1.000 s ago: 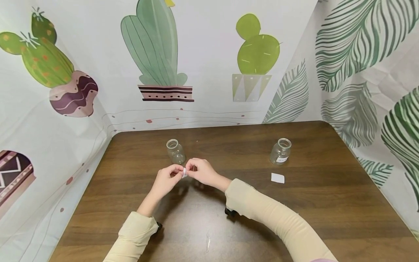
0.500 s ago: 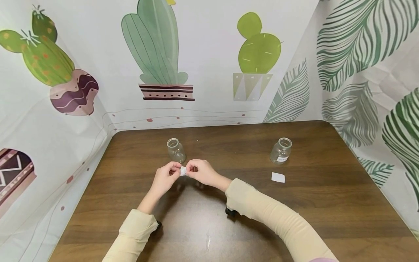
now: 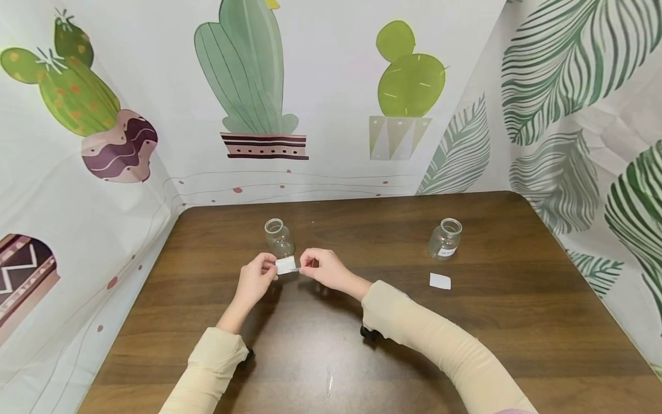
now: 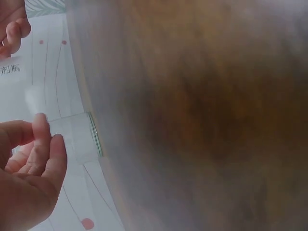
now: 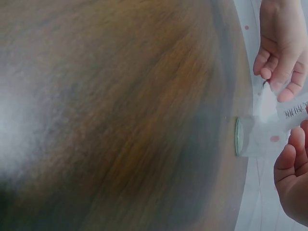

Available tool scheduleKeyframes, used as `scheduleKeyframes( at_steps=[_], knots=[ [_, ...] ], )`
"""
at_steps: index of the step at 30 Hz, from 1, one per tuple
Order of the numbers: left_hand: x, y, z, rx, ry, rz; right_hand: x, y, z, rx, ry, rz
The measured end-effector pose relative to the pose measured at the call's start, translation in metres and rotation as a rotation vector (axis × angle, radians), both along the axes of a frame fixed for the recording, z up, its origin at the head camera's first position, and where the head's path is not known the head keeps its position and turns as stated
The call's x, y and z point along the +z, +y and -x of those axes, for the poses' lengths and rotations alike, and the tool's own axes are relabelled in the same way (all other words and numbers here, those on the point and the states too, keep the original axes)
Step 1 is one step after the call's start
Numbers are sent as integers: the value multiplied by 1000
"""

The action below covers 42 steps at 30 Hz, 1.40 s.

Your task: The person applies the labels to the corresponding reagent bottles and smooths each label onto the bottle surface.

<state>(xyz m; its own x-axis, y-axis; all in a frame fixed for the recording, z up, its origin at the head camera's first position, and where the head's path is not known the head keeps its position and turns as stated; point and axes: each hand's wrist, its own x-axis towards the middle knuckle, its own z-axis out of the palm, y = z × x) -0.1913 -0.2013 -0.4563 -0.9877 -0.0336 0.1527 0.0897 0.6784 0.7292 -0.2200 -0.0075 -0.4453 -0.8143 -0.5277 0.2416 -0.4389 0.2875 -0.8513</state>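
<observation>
My left hand (image 3: 253, 280) pinches a small white piece of paper (image 3: 285, 265) between thumb and fingers, just in front of a clear glass jar (image 3: 279, 238). At the paper's right edge, my right hand (image 3: 331, 271) pinches a white label (image 5: 294, 110) bearing printed characters; in the head view it shows only as a thin edge. The label lies against the paper's side, and the right wrist view shows the two pieces angled apart. The jar stands upright with its mouth uncovered and bears no visible label. Both wrist views catch the hands only at the margin.
A second glass jar (image 3: 445, 237) stands at the right, a white label (image 3: 447, 252) low on its side. In front of it a blank white slip (image 3: 440, 281) lies on the brown wooden table (image 3: 393, 345). A cactus-printed cloth (image 3: 331, 98) hangs behind.
The white paper has turned from edge-on to flat toward the head camera. My left hand has shifted slightly left and my right hand slightly right, so the fingertips stand further apart.
</observation>
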Motion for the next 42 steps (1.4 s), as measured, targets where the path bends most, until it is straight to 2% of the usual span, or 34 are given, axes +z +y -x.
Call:
scheduleKeyframes(
  at_steps=[4, 5, 10, 17, 19, 22, 25, 29, 32, 35, 42],
  knots=[
    [-1, -2, 5, -13, -56, 46, -1, 4, 2, -13, -13, -17],
    [-1, -3, 6, -21, -72, 74, -5, 5, 5, -18, -10, -20],
    [-3, -7, 13, -59, -140, 214, -8, 8, 7, -35, -14, -29],
    [-3, -11, 15, -48, -181, 310, -8, 10, 6, -45, -29, -33],
    [0, -11, 13, -44, -152, 347, -8, 11, 6, -48, -31, -38],
    [7, -7, 11, -57, -58, 359, -8, 11, 6, -47, -26, -43],
    [15, 1, 7, -133, 50, 314, -9, 11, 6, -42, -23, -42],
    [23, 12, 3, -268, 144, 262, -9, 11, 6, -30, -21, -38],
    [25, 19, 1, -308, 187, 271, -9, 11, 6, -24, -22, -38],
    [25, 23, 1, -316, 216, 309, -9, 10, 6, -22, -28, -39],
    [23, 27, 2, -325, 221, 380, -8, 10, 5, -6, -14, -27]
  ],
)
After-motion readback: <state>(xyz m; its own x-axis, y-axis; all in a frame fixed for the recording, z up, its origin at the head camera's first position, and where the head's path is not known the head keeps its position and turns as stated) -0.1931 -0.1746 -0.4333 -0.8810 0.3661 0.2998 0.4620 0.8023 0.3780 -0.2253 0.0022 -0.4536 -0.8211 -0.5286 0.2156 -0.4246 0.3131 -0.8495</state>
